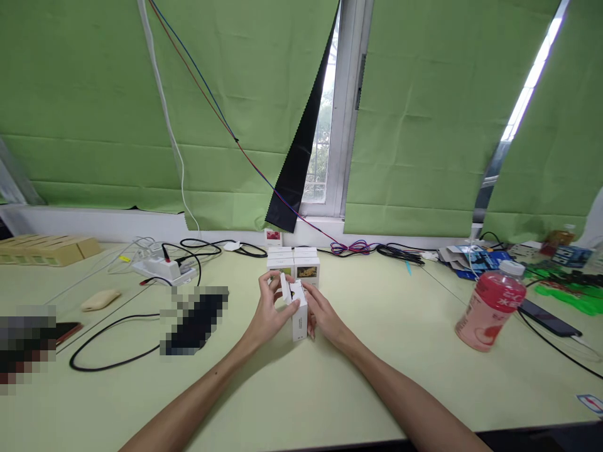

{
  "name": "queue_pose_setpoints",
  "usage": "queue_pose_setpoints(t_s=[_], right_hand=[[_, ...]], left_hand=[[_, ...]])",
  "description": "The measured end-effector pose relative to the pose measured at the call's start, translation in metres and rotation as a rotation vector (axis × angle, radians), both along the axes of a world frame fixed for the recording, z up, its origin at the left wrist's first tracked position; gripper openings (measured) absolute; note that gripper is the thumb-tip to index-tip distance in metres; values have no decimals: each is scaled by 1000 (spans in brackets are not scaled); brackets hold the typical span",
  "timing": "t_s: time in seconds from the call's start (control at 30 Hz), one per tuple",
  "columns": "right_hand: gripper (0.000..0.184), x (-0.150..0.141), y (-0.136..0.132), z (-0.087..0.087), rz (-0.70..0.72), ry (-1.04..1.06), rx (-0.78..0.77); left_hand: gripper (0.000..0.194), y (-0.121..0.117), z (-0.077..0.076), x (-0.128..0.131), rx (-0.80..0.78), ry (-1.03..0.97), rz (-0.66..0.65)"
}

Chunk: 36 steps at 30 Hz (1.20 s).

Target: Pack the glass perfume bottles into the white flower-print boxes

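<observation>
A small white carton [299,320] stands upright on the table between my hands, its top flap raised toward the left. My left hand [271,307] pinches the flap and the carton's upper left side with fingers and thumb. On the right side, my right hand [325,314] holds the carton, its fingers partly hidden behind it. What lies inside the carton cannot be made out. Just behind stand several similar white boxes [307,271] with small pictures on their fronts, and one more box [272,237] with a red picture sits farther back.
A pink drink bottle [492,304] and a phone [551,318] stand at the right. To the left are a power strip [164,271], a beige oval object [100,299] and a blurred dark object [195,321]. Yellow boxes [47,250] line the far left; cables [396,252] run along the back.
</observation>
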State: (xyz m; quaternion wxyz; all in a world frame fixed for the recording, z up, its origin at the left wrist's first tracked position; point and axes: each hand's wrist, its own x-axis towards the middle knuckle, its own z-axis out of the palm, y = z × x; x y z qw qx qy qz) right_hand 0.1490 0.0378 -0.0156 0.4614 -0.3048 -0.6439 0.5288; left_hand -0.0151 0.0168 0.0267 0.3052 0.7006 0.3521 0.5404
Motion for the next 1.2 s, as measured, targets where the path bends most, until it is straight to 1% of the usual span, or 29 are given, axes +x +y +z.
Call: queue_pose_setpoints(t_s=[0.27,0.5,0.73,0.83,0.93,1.07,1.2], right_hand=[[60,0,-2,3,5,2,12],[62,0,-1,3,2,-6,18],[59,0,-2,3,5,2,24],[58,0,-3,4,4,5,19],[58,1,-3,5,1,2,16],[59,1,-2,4,2,0,17],[60,1,-2,3,5,-11,15]], left_hand=[[42,2,0,-1,-8,-3,-39],[34,0,2,-1,42,37,-21],[31,-3,6,-1,46,94,-2],[33,-4,6,-1,31,124,14],[37,-3,5,-1,14,114,12],[41,-1,3,-2,26,94,-9],[49,0,2,-3,38,115,-20]])
